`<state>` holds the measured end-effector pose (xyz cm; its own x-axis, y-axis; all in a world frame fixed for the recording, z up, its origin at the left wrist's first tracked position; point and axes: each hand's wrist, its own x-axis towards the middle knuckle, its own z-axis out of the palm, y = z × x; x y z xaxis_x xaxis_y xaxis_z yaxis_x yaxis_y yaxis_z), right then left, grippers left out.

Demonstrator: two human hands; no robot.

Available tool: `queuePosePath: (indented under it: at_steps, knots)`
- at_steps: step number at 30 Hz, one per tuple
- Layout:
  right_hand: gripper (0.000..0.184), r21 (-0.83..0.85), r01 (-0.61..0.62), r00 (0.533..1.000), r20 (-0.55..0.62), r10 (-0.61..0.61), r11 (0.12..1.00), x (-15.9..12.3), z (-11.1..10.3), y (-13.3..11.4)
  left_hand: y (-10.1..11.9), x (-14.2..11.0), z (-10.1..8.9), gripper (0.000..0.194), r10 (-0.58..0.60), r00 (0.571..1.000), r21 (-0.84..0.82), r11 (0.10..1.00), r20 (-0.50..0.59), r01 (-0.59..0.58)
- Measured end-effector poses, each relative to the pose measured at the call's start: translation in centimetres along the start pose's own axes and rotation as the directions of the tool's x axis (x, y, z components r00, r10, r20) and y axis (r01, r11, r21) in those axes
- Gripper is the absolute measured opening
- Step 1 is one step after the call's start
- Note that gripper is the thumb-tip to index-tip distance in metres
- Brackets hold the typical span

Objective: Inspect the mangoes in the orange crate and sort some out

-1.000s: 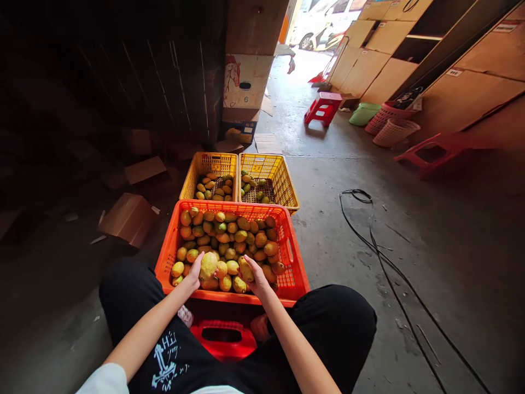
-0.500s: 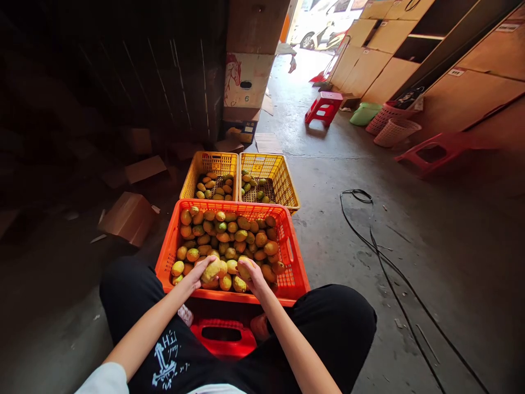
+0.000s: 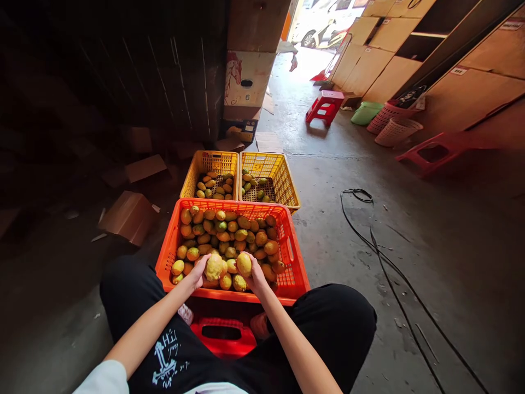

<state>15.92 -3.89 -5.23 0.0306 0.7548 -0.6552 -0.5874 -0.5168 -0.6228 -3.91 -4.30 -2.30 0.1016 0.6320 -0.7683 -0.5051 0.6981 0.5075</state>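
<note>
A lumpy yellow fruit (image 3: 214, 266) is grasped in the fingers of the left hand (image 3: 199, 272), lying just inward of them, its long axis hard to tell; a smoother fruit (image 3: 244, 264) is gripped by the right hand (image 3: 257, 277), inward of its fingers, long axis roughly away from the body. Loose fruit (image 3: 240, 235) is piled in the red crate (image 3: 241, 297) below and beyond both hands' fingers

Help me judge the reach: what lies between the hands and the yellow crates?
The head view shows fruit inside the orange crate, then that crate's far rim.
</note>
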Motion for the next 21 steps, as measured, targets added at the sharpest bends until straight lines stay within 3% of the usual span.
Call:
queuePosePath:
  at_steps: [3,5,9,13,21]
  knots:
    - [0.039,0.007,0.005,0.999,0.039,-0.005,1.0,-0.1,0.0,-0.1,0.4,-0.4,0.3,0.034,-0.105,0.994,-0.055,0.993,-0.038,0.103]
    - [0.039,0.016,0.005,0.999,0.044,-0.006,1.0,-0.2,-0.1,-0.1,0.7,-0.5,0.5,0.037,-0.108,0.993,-0.079,0.991,-0.04,0.105]
    - [0.043,0.045,-0.006,1.0,0.004,0.006,0.999,-0.1,-0.3,0.1,0.7,-0.3,0.3,0.042,-0.042,0.999,-0.049,0.998,-0.013,0.041]
    - [0.042,0.046,0.073,0.997,-0.038,-0.071,0.996,0.0,-0.5,0.2,0.0,0.2,-0.4,0.047,0.065,0.998,0.046,0.997,-0.014,-0.064]
    - [0.036,-0.056,0.068,0.998,-0.012,-0.068,0.996,-0.3,-0.7,0.3,-0.9,1.5,-1.4,0.045,0.157,0.988,0.047,0.987,-0.009,-0.156]
